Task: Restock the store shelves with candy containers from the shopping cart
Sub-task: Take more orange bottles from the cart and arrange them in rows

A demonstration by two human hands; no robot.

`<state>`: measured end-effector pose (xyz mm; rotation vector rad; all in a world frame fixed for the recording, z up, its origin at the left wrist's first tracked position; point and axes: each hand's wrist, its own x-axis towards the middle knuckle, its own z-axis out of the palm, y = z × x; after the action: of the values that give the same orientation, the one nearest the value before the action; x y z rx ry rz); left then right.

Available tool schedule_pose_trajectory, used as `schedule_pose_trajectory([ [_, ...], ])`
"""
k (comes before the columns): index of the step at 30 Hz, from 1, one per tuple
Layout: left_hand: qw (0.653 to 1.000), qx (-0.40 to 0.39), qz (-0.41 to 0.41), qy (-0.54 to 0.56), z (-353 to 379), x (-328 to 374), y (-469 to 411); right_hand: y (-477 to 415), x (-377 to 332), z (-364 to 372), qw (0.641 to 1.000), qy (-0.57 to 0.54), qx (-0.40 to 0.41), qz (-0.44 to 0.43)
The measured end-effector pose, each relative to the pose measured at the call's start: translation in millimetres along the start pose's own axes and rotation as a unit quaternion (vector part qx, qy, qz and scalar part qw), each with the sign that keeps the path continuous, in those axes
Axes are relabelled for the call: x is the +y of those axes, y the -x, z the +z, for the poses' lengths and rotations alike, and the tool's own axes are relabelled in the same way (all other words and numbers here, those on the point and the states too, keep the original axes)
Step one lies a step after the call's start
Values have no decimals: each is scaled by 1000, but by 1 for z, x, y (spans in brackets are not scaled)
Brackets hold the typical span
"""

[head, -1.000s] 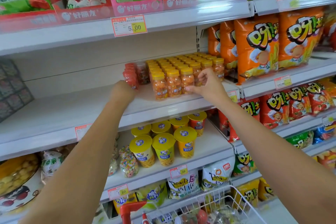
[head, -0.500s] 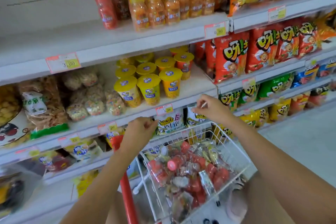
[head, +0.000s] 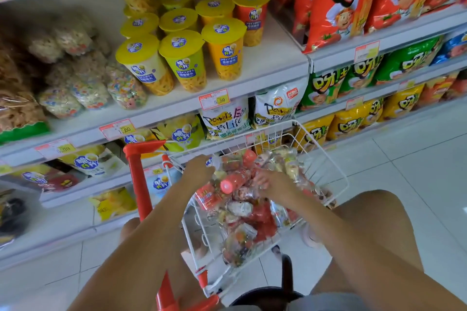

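Shelves carried snack cups and bags. Shopping cart stood in front, heaped with candy containers. Left hand had its grip curled round one clear container atop the pile. Right hand fingers were dug into the pile, grip impossible to tell.

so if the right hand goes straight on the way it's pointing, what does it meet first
Most likely the red-capped bottle lying on the pile in the cart, just beyond the right hand; depth is unclear, so they may already touch.
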<state>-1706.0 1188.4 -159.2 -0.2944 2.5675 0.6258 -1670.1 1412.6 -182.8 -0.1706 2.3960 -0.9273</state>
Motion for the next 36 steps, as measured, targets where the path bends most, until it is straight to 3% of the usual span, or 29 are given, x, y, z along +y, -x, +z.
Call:
schedule_pose_trajectory([
  [11, 991, 6, -119, 63, 16, 12, -41, -15, -25, 24, 998, 22, -11, -62],
  [16, 998, 12, -54, -18, -3, 13, -41, -21, -39, 47, 995, 75, -37, -62],
  [19, 996, 30, -24, -84, -29, 12, -21, -32, -61, 61, 995, 75, -68, -8],
  [23, 993, 97, -1, 66, -54, -2, 14, -49, -78, 66, 993, 17, -81, 86],
  [28, 952, 111, 20, 286, -81, -17, 42, -45, -81, 49, 983, -15, -137, 123],
  [32, 932, 138, 17, 336, -105, -15, 61, -29, -85, 23, 978, -113, -133, 117],
  [36, 909, 156, 81, 377, -138, -2, 89, 2, -109, -26, 980, -168, -101, 36],
])
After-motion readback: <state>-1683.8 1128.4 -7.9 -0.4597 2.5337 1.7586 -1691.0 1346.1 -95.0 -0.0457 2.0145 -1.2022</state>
